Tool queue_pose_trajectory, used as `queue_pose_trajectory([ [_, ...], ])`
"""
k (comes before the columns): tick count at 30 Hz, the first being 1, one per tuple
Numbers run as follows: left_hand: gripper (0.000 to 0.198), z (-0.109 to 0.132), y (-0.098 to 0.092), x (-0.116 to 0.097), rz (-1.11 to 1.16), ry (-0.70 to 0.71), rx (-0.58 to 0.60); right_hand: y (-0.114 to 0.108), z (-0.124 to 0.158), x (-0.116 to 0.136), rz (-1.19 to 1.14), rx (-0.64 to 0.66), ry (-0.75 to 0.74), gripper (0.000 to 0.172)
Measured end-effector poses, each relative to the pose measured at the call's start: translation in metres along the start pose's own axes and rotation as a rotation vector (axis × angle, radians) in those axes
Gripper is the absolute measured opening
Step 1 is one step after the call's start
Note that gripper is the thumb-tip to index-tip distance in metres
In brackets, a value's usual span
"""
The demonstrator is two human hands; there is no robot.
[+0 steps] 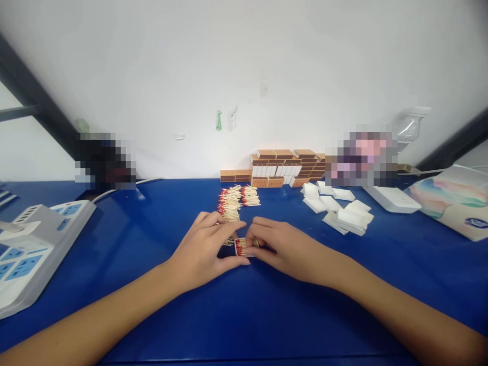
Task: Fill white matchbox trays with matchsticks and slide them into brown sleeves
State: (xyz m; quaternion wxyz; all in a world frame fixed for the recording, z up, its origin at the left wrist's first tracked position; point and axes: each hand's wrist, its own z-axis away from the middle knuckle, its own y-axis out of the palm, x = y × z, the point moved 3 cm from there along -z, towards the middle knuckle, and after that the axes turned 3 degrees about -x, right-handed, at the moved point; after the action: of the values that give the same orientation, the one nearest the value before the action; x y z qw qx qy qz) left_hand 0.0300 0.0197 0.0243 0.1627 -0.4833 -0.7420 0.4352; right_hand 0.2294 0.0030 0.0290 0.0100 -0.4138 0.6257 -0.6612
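Note:
A small white matchbox tray (244, 254) with red-tipped matches (241, 246) lies low over the blue table, between my two hands. My left hand (204, 246) holds its left end, thumb along the near side and fingers on the far side. Bent over the tray's right part, my right hand (276, 246) has thumb and fingers closed at the matches inside. Its fingers hide that end of the tray. Just beyond my left hand is a pile of loose matches (229, 201), with a smaller match pile (250, 196) to its right.
Stacked brown matchboxes (274, 170) line the wall at the back. Several white empty trays (348, 216) lie scattered to the right. A white power strip (46, 249) is on the left, a tissue pack (453, 201) on the far right, beside a white box (394, 198).

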Motion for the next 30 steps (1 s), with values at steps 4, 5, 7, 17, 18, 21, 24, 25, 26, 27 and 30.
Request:
queue_pose_trajectory([
  [4,0.062,-0.0001,0.0011,0.0005,0.017,0.002,0.026,-0.0010,-0.0011,-0.0015,-0.022,-0.006,0.010,0.012],
  [5,0.062,-0.0002,0.0011,0.0006,0.018,0.004,0.030,-0.0013,-0.0013,-0.0016,-0.025,-0.005,0.010,0.012],
  [7,0.061,-0.0003,0.0011,0.0006,0.019,0.007,0.032,-0.0021,-0.0015,-0.0016,-0.024,-0.009,0.015,0.012],
  [17,0.059,0.0003,0.0010,0.0004,0.027,0.006,0.018,-0.0022,-0.0015,-0.0040,-0.017,0.001,0.017,0.012],
  [18,0.059,0.0005,0.0009,0.0003,0.027,0.007,0.018,-0.0021,-0.0014,-0.0044,-0.016,0.010,0.021,0.012],
  [21,0.059,0.0009,0.0008,0.0006,0.031,0.009,0.014,-0.0024,-0.0007,-0.0061,-0.006,0.019,0.018,0.011],
  [24,0.059,0.0006,0.0012,0.0011,0.036,0.004,0.018,-0.0025,0.0000,-0.0084,-0.005,0.017,0.018,0.011],
  [25,0.059,0.0005,0.0014,0.0012,0.036,0.002,0.021,-0.0023,0.0000,-0.0091,-0.008,0.017,0.020,0.012],
  [26,0.059,0.0004,0.0015,0.0012,0.036,-0.001,0.025,-0.0021,0.0001,-0.0095,-0.012,0.020,0.020,0.012],
  [27,0.058,0.0004,0.0015,0.0012,0.037,-0.003,0.026,-0.0020,0.0000,-0.0096,-0.015,0.020,0.018,0.013],
  [30,0.057,0.0010,0.0010,0.0008,0.044,-0.005,0.029,-0.0024,-0.0002,-0.0084,-0.014,0.023,0.009,0.014],
])
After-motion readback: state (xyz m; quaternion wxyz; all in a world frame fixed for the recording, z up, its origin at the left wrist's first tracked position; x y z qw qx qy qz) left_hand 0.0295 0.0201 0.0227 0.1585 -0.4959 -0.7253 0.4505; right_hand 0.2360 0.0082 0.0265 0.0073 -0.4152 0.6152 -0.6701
